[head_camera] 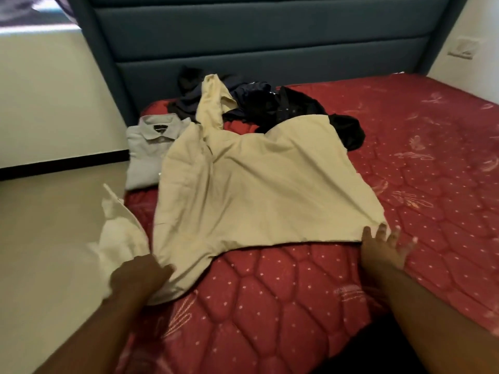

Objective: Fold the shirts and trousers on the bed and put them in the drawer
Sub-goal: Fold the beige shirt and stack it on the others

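One folded grey collared shirt [151, 155] lies beside the spread cream cotton shirt [243, 190]; the left hand [137, 273] grasps its sleeve, the right hand [383, 244] presses flat with straight fingers; the dark crumpled clothes pile [283, 109] behind waits unfolded.

Pale yellow-cream shirt [256, 184], plain, no print. Light grey folded shirt [147, 155], plain, with a small dark label inside the collar. Heap of dark clothes [283, 106] in black and navy; patterns too dim to tell. Red quilted mattress [270, 306], stitched in rounded cells, dotted with small white specks and pale pink swirling motifs. Teal-blue padded headboard [256, 36], plain, in horizontal bands. Cream wall [54, 103] with a black skirting strip; beige floor [54, 225].
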Motion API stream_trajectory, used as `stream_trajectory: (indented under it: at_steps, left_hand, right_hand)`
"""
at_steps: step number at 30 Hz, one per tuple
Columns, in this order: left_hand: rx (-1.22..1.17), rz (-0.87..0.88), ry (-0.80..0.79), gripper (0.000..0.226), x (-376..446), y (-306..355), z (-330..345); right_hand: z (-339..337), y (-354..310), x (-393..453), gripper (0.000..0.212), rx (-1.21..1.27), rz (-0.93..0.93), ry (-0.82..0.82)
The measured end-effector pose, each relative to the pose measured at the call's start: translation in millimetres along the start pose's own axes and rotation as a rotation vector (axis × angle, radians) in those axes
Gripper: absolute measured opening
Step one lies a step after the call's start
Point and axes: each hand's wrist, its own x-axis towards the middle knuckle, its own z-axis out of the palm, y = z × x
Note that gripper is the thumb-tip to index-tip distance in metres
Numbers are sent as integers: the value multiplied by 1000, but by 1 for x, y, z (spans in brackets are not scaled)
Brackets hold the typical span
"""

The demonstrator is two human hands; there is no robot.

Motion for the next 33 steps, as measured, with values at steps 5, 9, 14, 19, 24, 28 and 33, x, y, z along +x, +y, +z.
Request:
stream_trajectory:
  at_steps: [5,9,14,19,24,28,33]
  left_hand:
    - [67,191,132,69,-11,14,-10]
    - [-192,66,-307,62,-19,-4,-12]
    - [-148,45,-471,87,-19,-18,-45]
    - [-1041,-48,194,35,39,2,-34]
    - [-1510,-261,68,38,91,30,-22]
    - [-1646,-153,92,16,100,50,-29]
    - [-1420,-461,546,34,76,5,-5]
  right_hand:
    - [-10,-69,-36,70,48,-606,25]
    - [-4,-100,-55,73,189,-593,-64]
    - [4,-104,-64,60,136,-534,55]
    - [3,-100,-47,57,174,-519,186]
    - [1,-103,-23,67,95,-489,119]
    - [-5,-98,-9,75,-7,-455,110]
    - [-14,-65,-9,72,-42,-489,-19]
